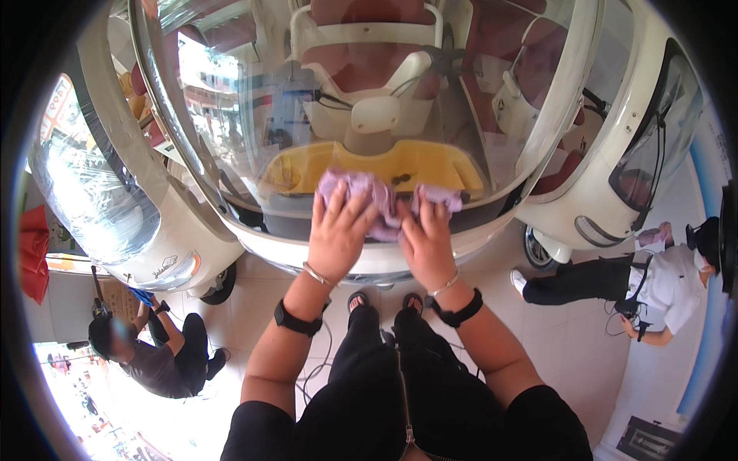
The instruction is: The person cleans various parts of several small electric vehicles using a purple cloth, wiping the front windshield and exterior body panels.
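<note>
A bunched light purple cloth (377,194) lies against the lower front of a small vehicle's curved clear windshield (254,123). My left hand (337,234) presses on its left part, fingers laid over the fabric. With bent fingers, my right hand (427,244) grips purple fabric a little to the right. Whether this is one cloth or two I cannot tell, as my fingers cover part of it. Just below both hands runs the white front panel (469,244). Behind the windshield shows a yellow tray (369,160).
Another white vehicle (169,253), partly wrapped in clear film, stands at left, and a third (584,207) at right. A person (165,353) with a blue glove crouches at lower left. Another person (653,284) stands at right holding a cloth. Cables (319,361) lie on the floor by my legs.
</note>
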A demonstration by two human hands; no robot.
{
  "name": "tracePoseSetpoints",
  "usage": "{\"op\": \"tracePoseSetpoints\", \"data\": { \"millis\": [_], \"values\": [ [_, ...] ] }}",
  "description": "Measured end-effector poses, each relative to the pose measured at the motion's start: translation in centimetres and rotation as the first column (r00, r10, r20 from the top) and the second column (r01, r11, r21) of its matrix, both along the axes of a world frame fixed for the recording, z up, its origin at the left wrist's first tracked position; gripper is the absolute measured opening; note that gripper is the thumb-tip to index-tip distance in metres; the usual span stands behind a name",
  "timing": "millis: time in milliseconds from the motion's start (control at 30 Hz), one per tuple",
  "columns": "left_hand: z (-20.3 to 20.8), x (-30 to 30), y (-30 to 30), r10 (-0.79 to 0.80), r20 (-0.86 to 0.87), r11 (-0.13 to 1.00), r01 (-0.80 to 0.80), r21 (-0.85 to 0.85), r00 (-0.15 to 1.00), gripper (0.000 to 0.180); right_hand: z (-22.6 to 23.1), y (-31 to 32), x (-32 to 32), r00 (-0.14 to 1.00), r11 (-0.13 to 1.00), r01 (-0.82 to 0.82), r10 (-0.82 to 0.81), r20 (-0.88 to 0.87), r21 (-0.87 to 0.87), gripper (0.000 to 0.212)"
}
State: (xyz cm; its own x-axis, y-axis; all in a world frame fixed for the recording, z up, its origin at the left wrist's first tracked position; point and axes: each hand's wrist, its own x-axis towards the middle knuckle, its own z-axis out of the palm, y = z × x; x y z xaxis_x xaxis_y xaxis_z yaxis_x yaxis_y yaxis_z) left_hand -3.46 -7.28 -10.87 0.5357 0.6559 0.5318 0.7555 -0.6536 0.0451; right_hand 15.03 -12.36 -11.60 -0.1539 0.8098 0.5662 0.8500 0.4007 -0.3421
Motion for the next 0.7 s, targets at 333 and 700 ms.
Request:
{"op": "tracePoseSetpoints", "data": {
  "millis": [333,700],
  "values": [
    [4.2,-0.8,3.0,0.018,0.130,0.999,-0.025,0.049,0.991,0.051,4.2,3.8,-1.8,0.992,0.985,0.122,-0.118,-0.044,0.125,0.065],
    [-2.3,-0.3,0.2,-0.405,0.289,0.914,0.389,0.112,0.868,0.037,-1.3,-2.3,-2.6,0.960,0.982,0.146,-0.112,-0.258,0.119,0.021]
  ]
}}
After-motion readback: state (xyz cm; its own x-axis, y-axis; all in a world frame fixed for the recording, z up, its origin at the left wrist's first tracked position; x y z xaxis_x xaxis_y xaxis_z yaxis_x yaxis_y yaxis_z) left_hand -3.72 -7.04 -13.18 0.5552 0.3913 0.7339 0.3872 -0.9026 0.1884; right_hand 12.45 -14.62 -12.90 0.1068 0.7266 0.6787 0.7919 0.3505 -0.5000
